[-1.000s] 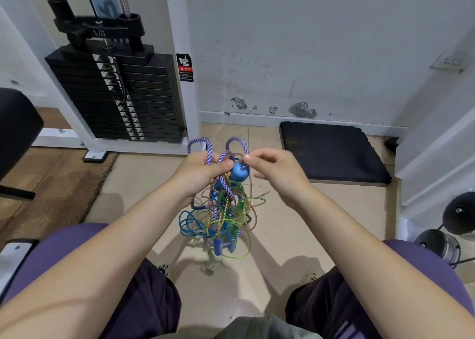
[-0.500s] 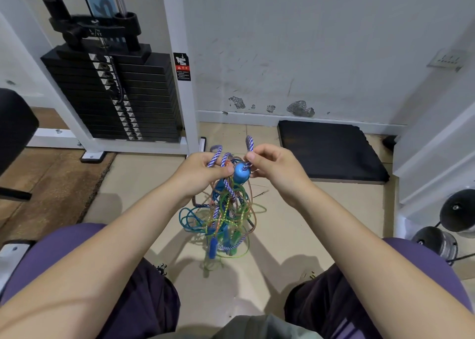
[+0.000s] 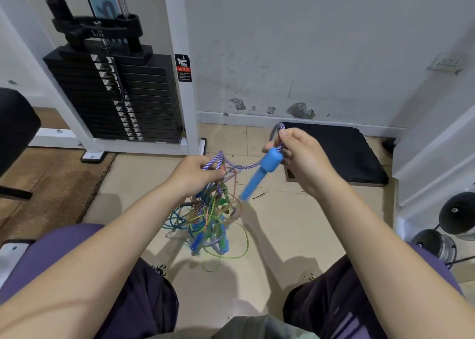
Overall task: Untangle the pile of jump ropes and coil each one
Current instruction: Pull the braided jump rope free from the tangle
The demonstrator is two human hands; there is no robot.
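A tangled bundle of jump ropes (image 3: 209, 217) in blue, green, orange and purple-white cord hangs above the floor between my knees. My left hand (image 3: 196, 172) grips the bundle at its top, with purple-white loops sticking out above the fingers. My right hand (image 3: 299, 156) pinches the purple-white rope (image 3: 277, 130) just above a blue handle (image 3: 261, 174). That handle hangs free of the bundle and tilts down to the left. A short stretch of purple-white rope (image 3: 241, 165) runs between the two hands.
A black weight stack (image 3: 120, 96) in a white frame (image 3: 180, 63) stands at the back left. A black mat (image 3: 336, 153) lies by the wall on the right. Dumbbells (image 3: 457, 215) sit at the far right. A black padded seat (image 3: 15, 127) is on the left.
My right hand has moved right and up, drawing the blue handle out of the bundle. The left hand has stayed at the bundle's top. The hands are now further apart.
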